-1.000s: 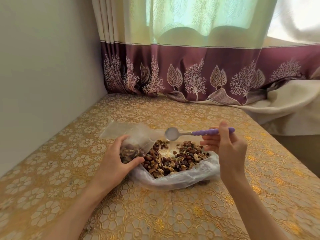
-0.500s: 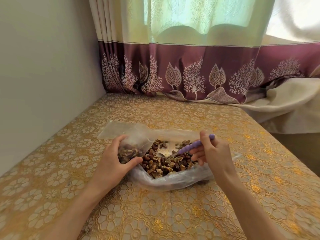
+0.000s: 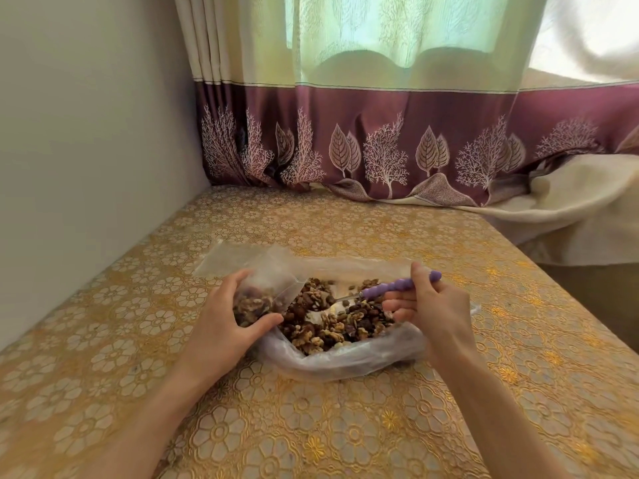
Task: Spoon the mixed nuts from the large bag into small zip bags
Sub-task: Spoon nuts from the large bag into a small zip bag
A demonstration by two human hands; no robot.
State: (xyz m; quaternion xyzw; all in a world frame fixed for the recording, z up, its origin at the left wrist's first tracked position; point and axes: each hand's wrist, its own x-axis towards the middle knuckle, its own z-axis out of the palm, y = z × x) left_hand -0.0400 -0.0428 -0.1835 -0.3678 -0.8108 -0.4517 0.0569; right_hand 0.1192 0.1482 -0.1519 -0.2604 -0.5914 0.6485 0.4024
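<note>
The left hand (image 3: 221,323) curls round a small bag (image 3: 257,299) part-filled with nuts, thumb and fingers pinching its sides. The right hand (image 3: 432,309) grips a purple spoon (image 3: 390,290) — bowl dipped into the nuts (image 3: 332,323) in the large bag (image 3: 345,361), which lies open on the counter (image 3: 345,437).

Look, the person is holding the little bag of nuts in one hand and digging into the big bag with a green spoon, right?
Almost. The spoon has a purple handle, not a green one, as the head view shows. The rest is right: the left hand holds the little bag of nuts, and the right hand digs the spoon into the big bag.
</note>
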